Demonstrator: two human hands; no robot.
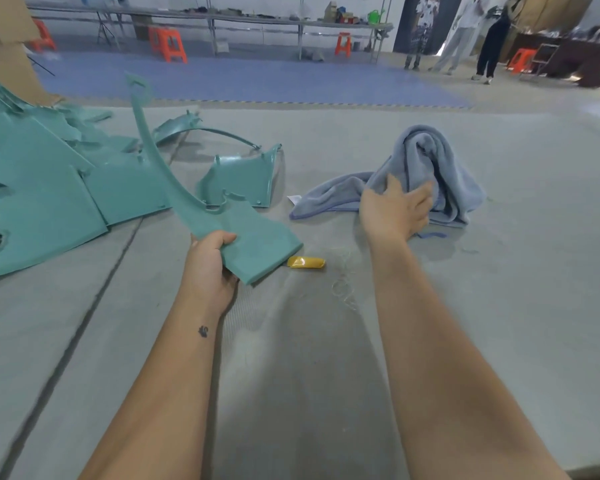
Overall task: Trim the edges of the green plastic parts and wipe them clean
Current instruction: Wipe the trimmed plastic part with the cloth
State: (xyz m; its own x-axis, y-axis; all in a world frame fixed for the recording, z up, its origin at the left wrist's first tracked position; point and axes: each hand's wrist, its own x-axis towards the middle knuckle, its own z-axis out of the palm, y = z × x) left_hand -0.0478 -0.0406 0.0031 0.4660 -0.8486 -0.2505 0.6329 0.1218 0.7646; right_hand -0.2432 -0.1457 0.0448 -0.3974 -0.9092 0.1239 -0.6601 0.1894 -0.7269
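My left hand (210, 263) grips the near edge of a long curved green plastic part (194, 202), lifted off the floor with its narrow end pointing up. My right hand (394, 209) reaches onto a crumpled grey-blue towel (426, 168), fingers spread and curling into the cloth. A yellow cutter handle (306, 262) lies on the floor between my hands, partly hidden under the held part. A few thin plastic shavings (343, 289) lie beside it.
A pile of green plastic panels (42, 195) covers the floor at left, with a smaller part (243, 178) behind the held one. Cardboard (7, 39) stands far left. Orange stools (167, 43), long tables and three standing people (461, 36) are at the back.
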